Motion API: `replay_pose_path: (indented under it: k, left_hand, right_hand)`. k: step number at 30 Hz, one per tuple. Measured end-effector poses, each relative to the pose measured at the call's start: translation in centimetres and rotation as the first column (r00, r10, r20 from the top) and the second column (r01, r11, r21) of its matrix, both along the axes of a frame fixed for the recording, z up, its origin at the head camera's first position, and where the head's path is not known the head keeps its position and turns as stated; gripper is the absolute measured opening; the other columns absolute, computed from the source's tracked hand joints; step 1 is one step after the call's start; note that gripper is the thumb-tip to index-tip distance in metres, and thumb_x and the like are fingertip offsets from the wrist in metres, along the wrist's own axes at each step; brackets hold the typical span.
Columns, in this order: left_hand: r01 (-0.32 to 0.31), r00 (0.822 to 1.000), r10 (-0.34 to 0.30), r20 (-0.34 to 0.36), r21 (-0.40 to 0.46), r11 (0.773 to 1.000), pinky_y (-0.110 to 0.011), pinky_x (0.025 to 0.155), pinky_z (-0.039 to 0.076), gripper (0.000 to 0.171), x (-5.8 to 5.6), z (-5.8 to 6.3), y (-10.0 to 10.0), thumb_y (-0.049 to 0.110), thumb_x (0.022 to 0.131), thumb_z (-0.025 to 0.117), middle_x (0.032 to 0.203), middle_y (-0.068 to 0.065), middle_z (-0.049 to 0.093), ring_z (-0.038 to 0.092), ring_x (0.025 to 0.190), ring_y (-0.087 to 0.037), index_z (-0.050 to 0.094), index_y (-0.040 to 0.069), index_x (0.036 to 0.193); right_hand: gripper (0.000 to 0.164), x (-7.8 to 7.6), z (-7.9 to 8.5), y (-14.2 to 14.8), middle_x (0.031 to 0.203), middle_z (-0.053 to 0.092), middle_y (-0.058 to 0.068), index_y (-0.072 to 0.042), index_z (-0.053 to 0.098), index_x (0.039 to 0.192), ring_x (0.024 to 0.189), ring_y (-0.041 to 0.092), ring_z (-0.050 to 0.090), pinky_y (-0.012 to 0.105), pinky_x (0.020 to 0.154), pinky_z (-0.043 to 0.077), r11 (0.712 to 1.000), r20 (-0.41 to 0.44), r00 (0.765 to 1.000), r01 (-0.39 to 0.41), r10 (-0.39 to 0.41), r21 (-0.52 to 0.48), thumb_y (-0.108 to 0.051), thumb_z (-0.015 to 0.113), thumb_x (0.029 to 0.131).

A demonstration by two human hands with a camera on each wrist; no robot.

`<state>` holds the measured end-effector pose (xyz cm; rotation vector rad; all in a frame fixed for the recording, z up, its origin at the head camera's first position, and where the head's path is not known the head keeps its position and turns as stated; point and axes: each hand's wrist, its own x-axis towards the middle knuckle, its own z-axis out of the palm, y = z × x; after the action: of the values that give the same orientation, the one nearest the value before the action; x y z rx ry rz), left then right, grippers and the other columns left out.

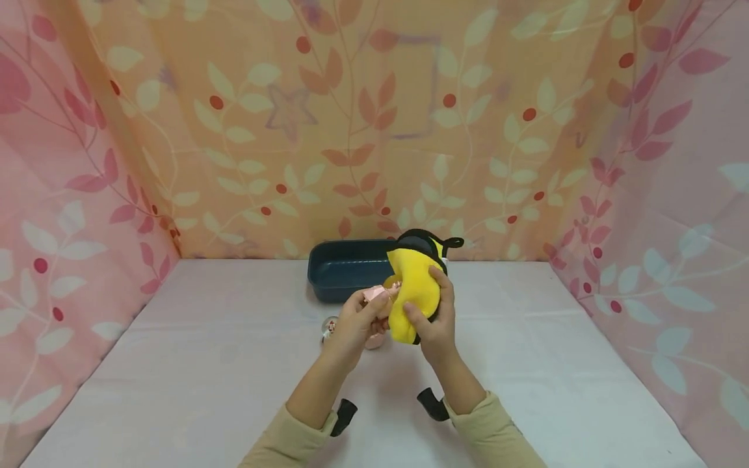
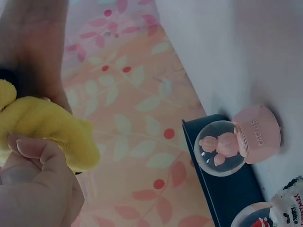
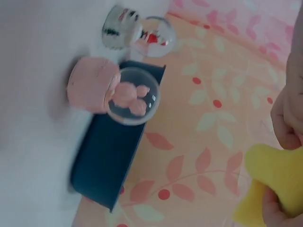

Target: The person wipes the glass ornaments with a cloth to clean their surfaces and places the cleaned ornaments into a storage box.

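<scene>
My left hand (image 1: 351, 328) grips a small pink snow globe (image 1: 374, 293) with a clear dome, mostly hidden by fingers and cloth. Against the dome lies a yellow plush cloth (image 1: 418, 286) with black trim and a hanging loop. My right hand (image 1: 440, 322) holds this cloth from its right side, thumb in front and fingers behind. In the right wrist view, the cloth (image 3: 279, 177) bulges beside the right fingers (image 3: 272, 208). Below the hands, another pink snow globe (image 2: 258, 135), marked CACTUS, stands upright on the table.
A dark blue rectangular bin (image 1: 345, 270) stands behind the hands, near the back curtain. Left of the pink globe on the table is a snow globe with a white printed base (image 3: 120, 29) and a red figure inside. Leaf-patterned curtains (image 1: 351, 130) enclose the white table (image 1: 205, 364).
</scene>
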<state>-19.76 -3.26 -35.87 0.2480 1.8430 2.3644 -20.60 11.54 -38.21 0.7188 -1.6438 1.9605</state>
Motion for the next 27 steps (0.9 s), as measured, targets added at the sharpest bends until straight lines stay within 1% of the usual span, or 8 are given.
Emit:
replay_pose_path:
  k: [2, 5, 9, 14, 20, 22, 24, 27]
  left_hand:
    - [-0.033, 0.999, 0.031, -0.028, -0.055, 0.998, -0.023, 0.066, 0.046, 0.047, 0.1, -0.1, 0.1, 0.031, 0.100, 0.054, 0.096, -0.011, 0.049, 0.049, 0.070, -0.015, 0.036, -0.002, 0.128]
    - [-0.037, 0.996, 0.026, -0.090, -0.122, 0.992, -0.023, 0.064, 0.044, 0.049, 0.0, -0.2, 0.1, 0.036, 0.103, 0.046, 0.096, -0.011, 0.048, 0.048, 0.069, -0.016, 0.031, 0.001, 0.134]
    - [-0.016, 0.988, -0.012, -0.151, -0.187, 0.982, -0.022, 0.058, 0.038, 0.045, -0.2, -0.2, 0.0, 0.039, 0.106, 0.036, 0.078, -0.008, 0.045, 0.042, 0.061, -0.015, 0.031, 0.000, 0.128]
    - [0.028, 0.987, -0.057, -0.150, -0.188, 0.982, -0.020, 0.049, 0.033, 0.041, -0.6, -0.3, -0.3, 0.038, 0.107, 0.026, 0.066, -0.005, 0.043, 0.037, 0.052, -0.013, 0.038, -0.002, 0.111]
    - [0.125, 0.989, -0.133, -0.063, -0.123, 0.984, -0.021, 0.045, 0.031, 0.052, -0.6, -0.3, -0.8, 0.046, 0.106, 0.018, 0.056, -0.003, 0.040, 0.033, 0.044, -0.013, 0.045, 0.003, 0.099]
    - [0.141, 0.989, -0.145, -0.027, -0.105, 0.984, -0.023, 0.046, 0.030, 0.056, -0.6, -0.4, -0.9, 0.050, 0.105, 0.018, 0.055, -0.002, 0.040, 0.033, 0.045, -0.014, 0.047, 0.004, 0.095]
    - [0.143, 0.990, -0.143, 0.004, -0.097, 0.985, -0.023, 0.047, 0.031, 0.061, -0.5, -0.6, -1.0, 0.053, 0.104, 0.017, 0.055, -0.002, 0.041, 0.034, 0.045, -0.014, 0.050, 0.004, 0.088]
    - [0.134, 0.989, -0.131, 0.063, -0.039, 0.990, -0.024, 0.050, 0.032, 0.063, -0.3, -0.8, -1.0, 0.054, 0.103, 0.017, 0.060, -0.002, 0.046, 0.037, 0.045, -0.013, 0.052, 0.005, 0.083]
  right_hand:
    - [0.063, 0.1, 0.1, -0.2, 0.119, 0.043, 0.009, -0.013, 0.038, 0.137, 0.096, 0.017, 0.051, 0.022, 0.077, 0.049, 0.994, -0.030, 0.998, 0.066, -0.064, 0.089, -0.001, 0.062, 0.080]
    - [0.064, 0.0, 0.5, -0.4, 0.121, 0.043, 0.012, -0.004, 0.034, 0.136, 0.095, 0.019, 0.050, 0.023, 0.077, 0.049, 0.975, -0.039, 0.991, 0.132, -0.127, 0.178, -0.001, 0.063, 0.079]
    - [0.062, -0.2, 1.0, -0.5, 0.120, 0.043, 0.014, -0.001, 0.037, 0.134, 0.094, 0.022, 0.050, 0.024, 0.075, 0.048, 0.980, 0.055, 0.987, 0.139, -0.149, 0.145, -0.003, 0.063, 0.077]
    - [0.059, -0.5, 1.2, -0.2, 0.119, 0.043, 0.010, -0.003, 0.037, 0.135, 0.094, 0.020, 0.051, 0.024, 0.077, 0.050, 1.000, 0.210, 0.978, 0.006, 0.000, -0.025, -0.004, 0.058, 0.079]
    - [0.050, -0.6, 1.2, 0.3, 0.120, 0.044, 0.008, -0.013, 0.041, 0.131, 0.098, 0.017, 0.050, 0.023, 0.081, 0.049, 0.974, 0.295, 0.936, -0.145, 0.192, -0.174, -0.007, 0.052, 0.083]
    - [0.048, -0.7, 1.3, 0.5, 0.119, 0.045, 0.007, -0.013, 0.041, 0.131, 0.097, 0.016, 0.051, 0.023, 0.081, 0.050, 0.961, 0.323, 0.915, -0.182, 0.243, -0.208, -0.008, 0.050, 0.084]
    - [0.047, -0.7, 1.4, 0.6, 0.119, 0.046, 0.007, -0.013, 0.040, 0.131, 0.096, 0.016, 0.051, 0.022, 0.079, 0.050, 0.945, 0.367, 0.883, -0.207, 0.292, -0.254, -0.008, 0.048, 0.085]
    - [0.044, -0.7, 1.4, 0.8, 0.120, 0.046, 0.005, -0.012, 0.038, 0.132, 0.098, 0.016, 0.051, 0.023, 0.081, 0.048, 0.909, 0.439, 0.820, -0.216, 0.367, -0.358, -0.008, 0.044, 0.088]
